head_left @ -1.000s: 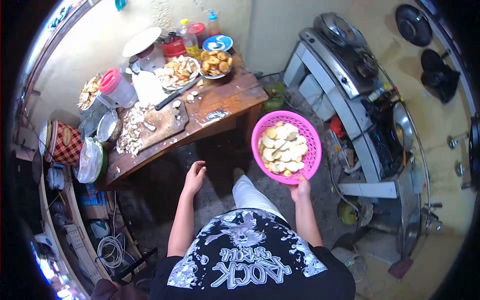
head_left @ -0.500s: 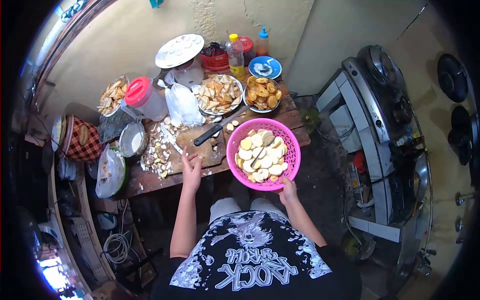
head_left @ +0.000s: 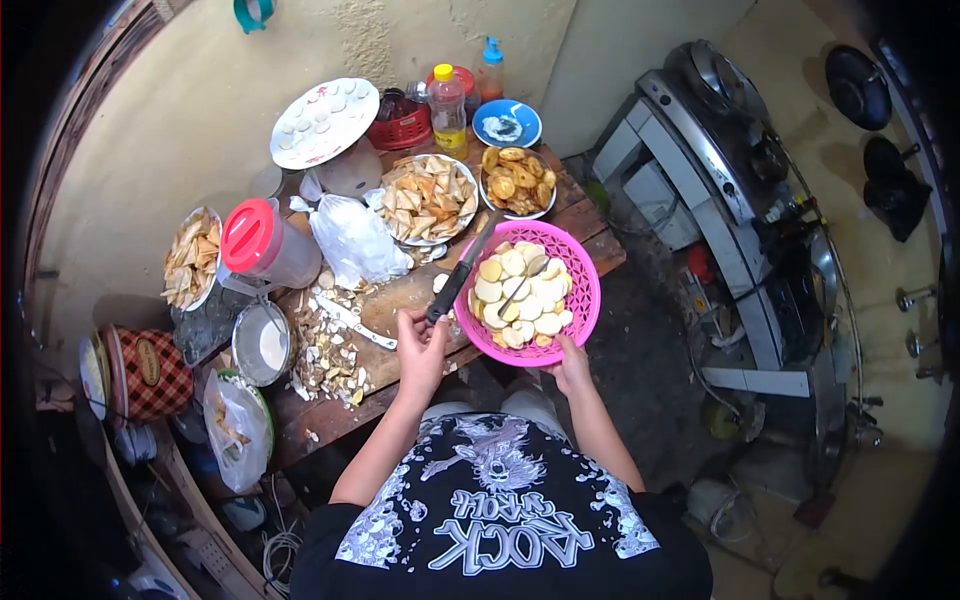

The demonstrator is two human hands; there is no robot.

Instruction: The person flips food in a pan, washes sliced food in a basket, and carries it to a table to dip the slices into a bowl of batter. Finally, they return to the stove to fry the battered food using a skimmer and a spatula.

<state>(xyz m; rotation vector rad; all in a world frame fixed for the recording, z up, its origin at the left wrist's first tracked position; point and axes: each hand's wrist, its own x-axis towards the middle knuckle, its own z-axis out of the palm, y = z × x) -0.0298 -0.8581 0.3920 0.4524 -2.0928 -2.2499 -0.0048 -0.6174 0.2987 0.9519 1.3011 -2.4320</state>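
Observation:
My left hand (head_left: 422, 348) grips the butt of a black knife handle (head_left: 456, 285) over the table's front edge. The dark blade (head_left: 487, 236) points up and away, close beside a pink plastic basket (head_left: 583, 322). With my right hand (head_left: 571, 366) I hold the basket by its near rim; the fingers beneath are partly hidden. Pale round slices (head_left: 527, 305) fill the basket, and a thin utensil (head_left: 515, 296) lies across them. Left of the knife is a wooden cutting board (head_left: 402, 297). A white-handled knife (head_left: 352, 320) lies there among peel scraps (head_left: 328, 362).
Behind are plates of folded triangular pastries (head_left: 430, 198) and browned fried slices (head_left: 518, 182). A white plastic bag (head_left: 355, 240), a red-lidded pitcher (head_left: 262, 243) and a metal pot (head_left: 262, 345) crowd the table's left. At right stands a stove (head_left: 700, 135).
My left hand has closed on the black knife handle and raised the knife to a steeper angle. The right hand still holds the basket. The view has shifted.

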